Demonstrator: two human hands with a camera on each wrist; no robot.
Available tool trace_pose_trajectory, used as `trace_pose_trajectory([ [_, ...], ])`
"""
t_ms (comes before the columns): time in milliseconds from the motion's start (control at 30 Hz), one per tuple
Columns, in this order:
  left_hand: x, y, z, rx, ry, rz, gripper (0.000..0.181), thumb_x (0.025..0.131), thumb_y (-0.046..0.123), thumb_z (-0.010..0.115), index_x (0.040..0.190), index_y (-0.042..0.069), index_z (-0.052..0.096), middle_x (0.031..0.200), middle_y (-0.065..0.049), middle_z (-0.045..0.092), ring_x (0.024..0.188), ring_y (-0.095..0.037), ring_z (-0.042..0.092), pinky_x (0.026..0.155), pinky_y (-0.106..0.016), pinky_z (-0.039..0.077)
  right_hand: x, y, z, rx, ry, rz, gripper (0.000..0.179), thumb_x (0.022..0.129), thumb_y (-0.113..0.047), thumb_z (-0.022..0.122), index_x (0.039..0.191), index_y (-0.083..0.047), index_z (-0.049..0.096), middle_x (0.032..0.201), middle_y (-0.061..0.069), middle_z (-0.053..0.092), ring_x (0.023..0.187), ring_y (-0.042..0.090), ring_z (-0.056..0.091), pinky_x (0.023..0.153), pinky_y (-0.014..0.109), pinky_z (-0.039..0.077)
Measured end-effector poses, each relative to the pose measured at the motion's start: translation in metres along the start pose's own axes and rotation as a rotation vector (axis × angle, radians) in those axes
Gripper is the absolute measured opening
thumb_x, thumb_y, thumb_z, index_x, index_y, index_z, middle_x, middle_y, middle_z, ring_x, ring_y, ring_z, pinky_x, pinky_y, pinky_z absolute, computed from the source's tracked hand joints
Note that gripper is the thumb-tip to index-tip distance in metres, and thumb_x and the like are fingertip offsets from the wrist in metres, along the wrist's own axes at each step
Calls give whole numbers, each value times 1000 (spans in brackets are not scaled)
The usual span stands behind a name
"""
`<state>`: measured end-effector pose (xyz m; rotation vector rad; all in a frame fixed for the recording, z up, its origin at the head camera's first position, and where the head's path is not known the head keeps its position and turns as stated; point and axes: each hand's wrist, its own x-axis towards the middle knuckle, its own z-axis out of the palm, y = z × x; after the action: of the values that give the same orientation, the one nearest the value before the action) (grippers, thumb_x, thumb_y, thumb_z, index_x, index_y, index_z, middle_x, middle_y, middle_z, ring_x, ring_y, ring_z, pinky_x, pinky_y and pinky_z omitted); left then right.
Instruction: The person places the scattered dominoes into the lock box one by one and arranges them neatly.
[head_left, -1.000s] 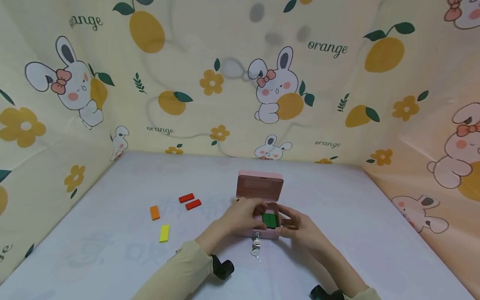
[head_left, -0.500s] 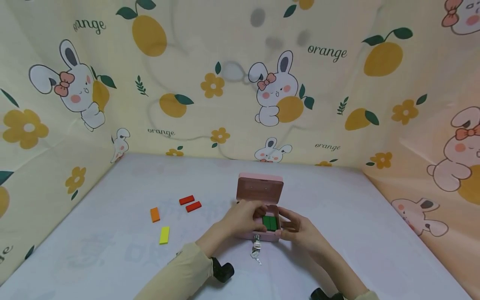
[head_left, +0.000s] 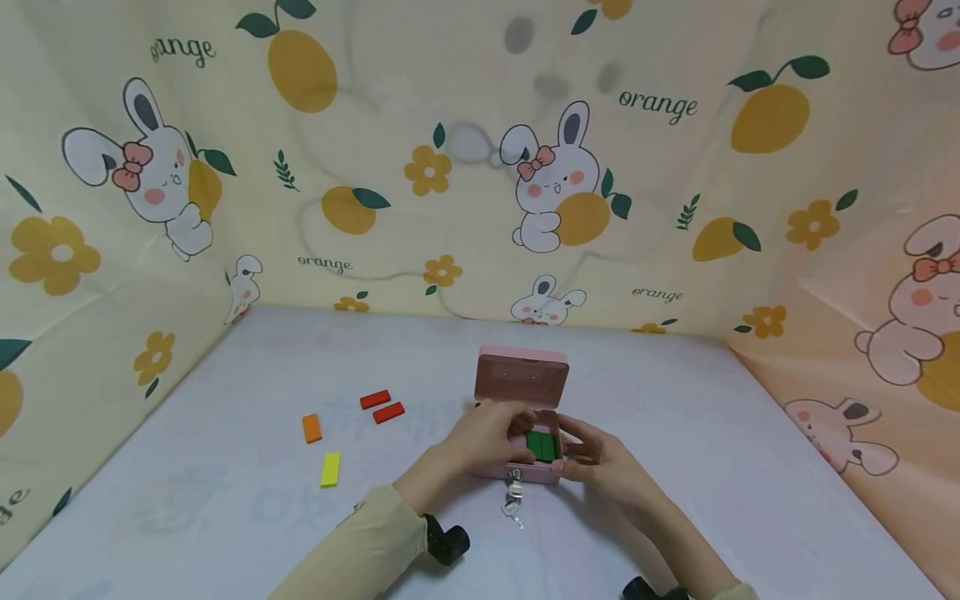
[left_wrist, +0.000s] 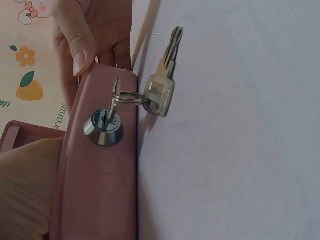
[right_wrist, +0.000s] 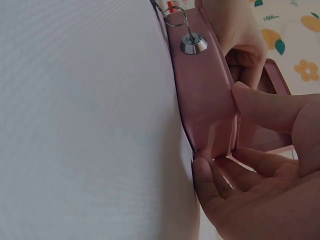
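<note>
A small pink metal lock box [head_left: 542, 474] stands in the head view with its lid [head_left: 521, 379] raised. Green blocks [head_left: 542, 446] lie side by side inside it. My left hand [head_left: 483, 433] reaches in over the left half of the box, fingers bent; what lies under them is hidden. At the box's right side, my right hand [head_left: 615, 467] grips the front corner, thumb [right_wrist: 250, 97] on the top edge and fingers [right_wrist: 205, 175] along the lower side. A key sits in the front lock [left_wrist: 105, 127], and a second key [left_wrist: 161, 90] hangs from its ring.
Left of the box lie two red blocks [head_left: 388, 412], an orange block [head_left: 312, 428] and a yellow block [head_left: 330, 470] on the white tabletop [head_left: 225, 500]. A patterned curtain [head_left: 450, 83] with rabbits and oranges encloses the back and sides.
Both hands keep nearly the same places at the box. The whole head view has shifted slightly downward in the picture; the blocks and the box have not visibly moved on the table.
</note>
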<state>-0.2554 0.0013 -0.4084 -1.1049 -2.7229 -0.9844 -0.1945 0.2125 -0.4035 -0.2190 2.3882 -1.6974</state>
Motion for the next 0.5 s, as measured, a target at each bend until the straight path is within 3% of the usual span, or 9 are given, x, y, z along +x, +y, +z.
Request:
trace_pose_trajectory([
  [500,0,0,0,-4,17,8,46,72,28,85,110,10,66,99,4,68,87,-3,61,78,-18,48,0,2,-2,4,-37,-48,70,84,-12,73,145,-12,40,146,12,40,122,36,49,97,47,43],
])
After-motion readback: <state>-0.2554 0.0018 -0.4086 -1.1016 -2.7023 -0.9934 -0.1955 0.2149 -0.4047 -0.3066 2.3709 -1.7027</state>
